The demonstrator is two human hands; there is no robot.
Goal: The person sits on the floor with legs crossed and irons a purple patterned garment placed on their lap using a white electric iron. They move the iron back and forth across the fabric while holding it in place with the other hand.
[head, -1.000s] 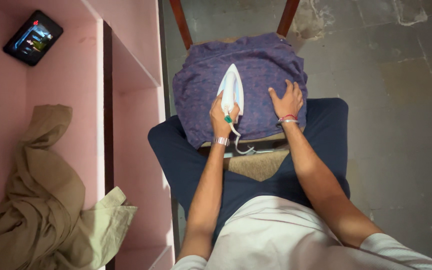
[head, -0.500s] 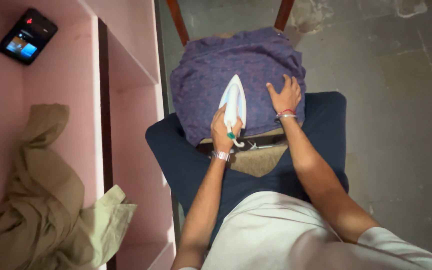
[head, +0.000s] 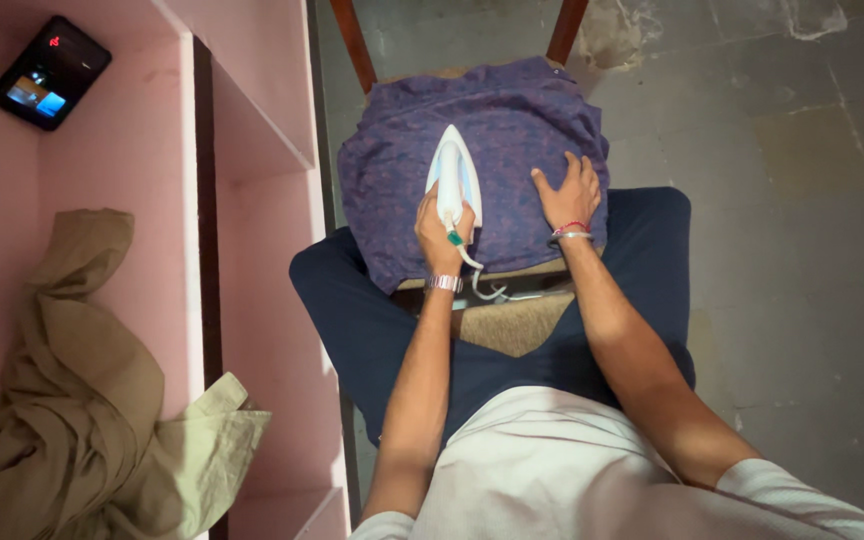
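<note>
Iron (head: 454, 178) now farther up the purple cloth (head: 512, 120), tip pointing away, left hand (head: 440, 235) clenched round its handle, right hand (head: 572, 195) flat.

Left hand (head: 439, 232) presses iron (head: 455, 178) on purple cloth (head: 512, 120); right hand (head: 571, 194) flat.

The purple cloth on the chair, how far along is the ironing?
Done: the purple cloth is spread over the chair seat and looks fairly flat around the iron. In hand: the left hand grips the iron's handle with its soleplate on the cloth, while the right hand presses the cloth flat beside it. Left: the cloth's edges look rumpled, and crumpled tan clothes sit on the pink shelf.
</note>
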